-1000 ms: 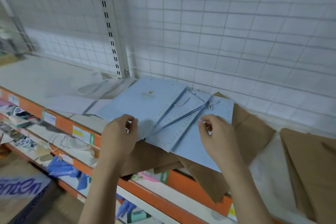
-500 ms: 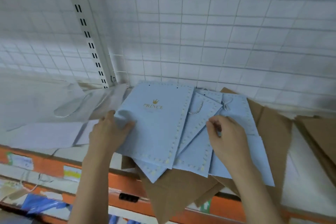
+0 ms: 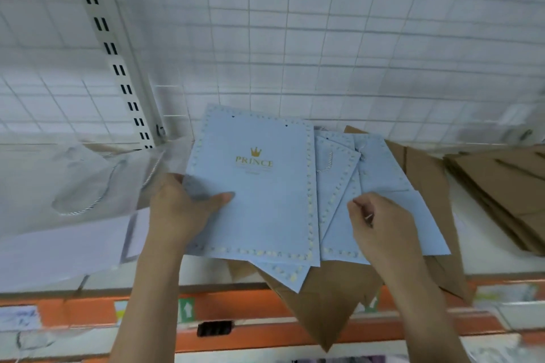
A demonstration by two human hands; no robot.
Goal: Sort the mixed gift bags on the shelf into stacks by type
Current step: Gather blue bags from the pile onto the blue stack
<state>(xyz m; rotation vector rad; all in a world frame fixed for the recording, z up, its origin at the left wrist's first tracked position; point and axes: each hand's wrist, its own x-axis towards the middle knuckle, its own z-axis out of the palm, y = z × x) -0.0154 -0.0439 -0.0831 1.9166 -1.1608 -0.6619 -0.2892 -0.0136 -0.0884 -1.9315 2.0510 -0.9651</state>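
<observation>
Blue gift bags [image 3: 259,200], fanned wide a second ago, now overlap closely on the brown paper bags [image 3: 330,303] at the shelf's front edge. Left hand [image 3: 177,209] grips the top Prince bag's left edge; right hand [image 3: 380,224] pinches the lower ones, so squaring seems nearly done.

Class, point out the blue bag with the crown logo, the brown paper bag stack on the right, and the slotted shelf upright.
Blue crown-logo bag [image 3: 265,209]: head view, plain front panel.
Brown paper bag stack [image 3: 498,186]: head view, top bag's face.
Slotted shelf upright [image 3: 118,68]: head view, mid-length beside slots.
</observation>
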